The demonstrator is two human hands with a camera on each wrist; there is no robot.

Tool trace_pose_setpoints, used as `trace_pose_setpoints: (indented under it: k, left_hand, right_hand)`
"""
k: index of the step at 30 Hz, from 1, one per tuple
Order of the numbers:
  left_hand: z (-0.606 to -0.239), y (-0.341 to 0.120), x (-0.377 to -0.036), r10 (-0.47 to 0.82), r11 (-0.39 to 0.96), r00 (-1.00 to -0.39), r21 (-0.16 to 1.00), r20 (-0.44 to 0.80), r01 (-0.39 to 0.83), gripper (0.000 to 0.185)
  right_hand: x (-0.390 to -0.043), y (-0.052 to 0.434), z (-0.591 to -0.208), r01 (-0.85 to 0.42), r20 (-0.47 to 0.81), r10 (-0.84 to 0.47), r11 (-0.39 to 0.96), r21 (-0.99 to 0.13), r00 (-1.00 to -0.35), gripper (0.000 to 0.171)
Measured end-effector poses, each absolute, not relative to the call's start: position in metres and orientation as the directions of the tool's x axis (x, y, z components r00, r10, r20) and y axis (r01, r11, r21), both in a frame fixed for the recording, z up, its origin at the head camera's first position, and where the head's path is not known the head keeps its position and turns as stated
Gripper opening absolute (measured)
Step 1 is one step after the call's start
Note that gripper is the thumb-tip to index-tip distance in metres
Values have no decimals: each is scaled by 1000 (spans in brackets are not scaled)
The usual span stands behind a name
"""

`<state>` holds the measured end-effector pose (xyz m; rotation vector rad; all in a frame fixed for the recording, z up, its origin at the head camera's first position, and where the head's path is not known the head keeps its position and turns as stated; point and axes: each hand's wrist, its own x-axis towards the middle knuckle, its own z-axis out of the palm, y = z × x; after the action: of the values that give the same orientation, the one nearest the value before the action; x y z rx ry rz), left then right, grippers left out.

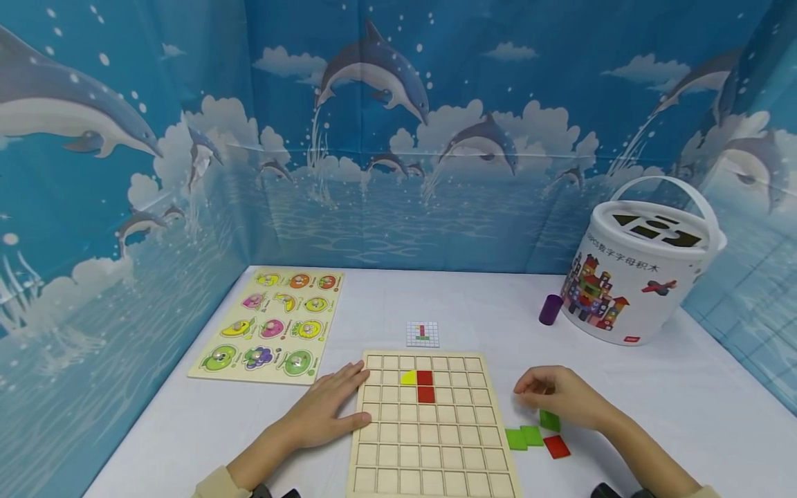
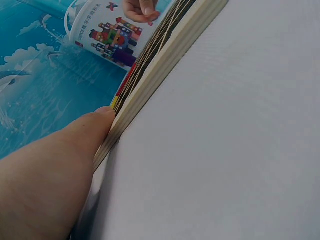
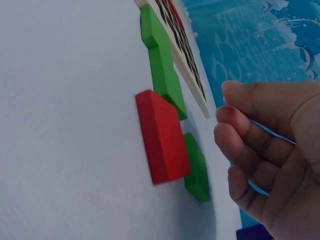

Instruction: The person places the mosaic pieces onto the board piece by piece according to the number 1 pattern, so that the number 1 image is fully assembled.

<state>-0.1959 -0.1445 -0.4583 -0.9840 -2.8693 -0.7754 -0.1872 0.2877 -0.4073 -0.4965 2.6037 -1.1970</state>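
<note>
Two bare hands are seen at a wooden grid board [image 1: 429, 443] that lies flat on the white table [image 1: 654, 394]. The left hand [image 1: 324, 408] is laid flat against the board's left edge, fingers straight and together, with the thumb pressed to the rim; in the left wrist view the thumb [image 2: 95, 125] is shown touching the board's layered side [image 2: 165, 55]. Nothing is gripped by it.

The right hand [image 1: 560, 395] is held just right of the board, above a small cluster of tiles. Its fingers [image 3: 250, 145] are loosely curled, and nothing is seen between them in the right wrist view; whether a tile is touched cannot be told. Beneath and beside it lie a single green tile [image 1: 549, 420], two green tiles side by side [image 1: 524, 437] close to the board's right edge, and a red tile [image 1: 556, 446] nearest the person.

Three pieces are set in the board's upper rows: a yellow quarter-round piece [image 1: 408, 377] with a red square [image 1: 425, 377] touching it on the right, and a second red square [image 1: 426, 395] directly below that one.

A small pattern card [image 1: 423, 333] lies just beyond the board. Farther left, a fruit peg puzzle [image 1: 277, 321] is placed. At the far right stands a white block bucket [image 1: 635, 277] with a shape-sorter lid, and a purple cylinder [image 1: 551, 309] is stood upright just beside it.
</note>
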Motion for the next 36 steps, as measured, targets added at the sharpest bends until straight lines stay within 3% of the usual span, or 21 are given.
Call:
trace_pose_setpoints:
  k: [9,16,23,36]
  left_hand:
    - [-456,-144,-195,568,685,-809,459,150,565,76]
    - [-457,-144,-196,569,684,-809,461,146,565,76]
    - [-456,-144,-195,569,683,-809,464,145,564,76]
    - [-457,-144,-195,577,676,-801,457,161,578,75]
  right_hand:
    - [-176,310,-406,-142,-160,-402,625,-768,-902,18]
    - [-171,324,-410,-109,-198,-464,555,-824,-863,19]
    - [-168,329,-414,-116,-215,-589,473,-874,-779,15]
    - [-166,331,-416,-145,-218,-626,476,-867,-749,20]
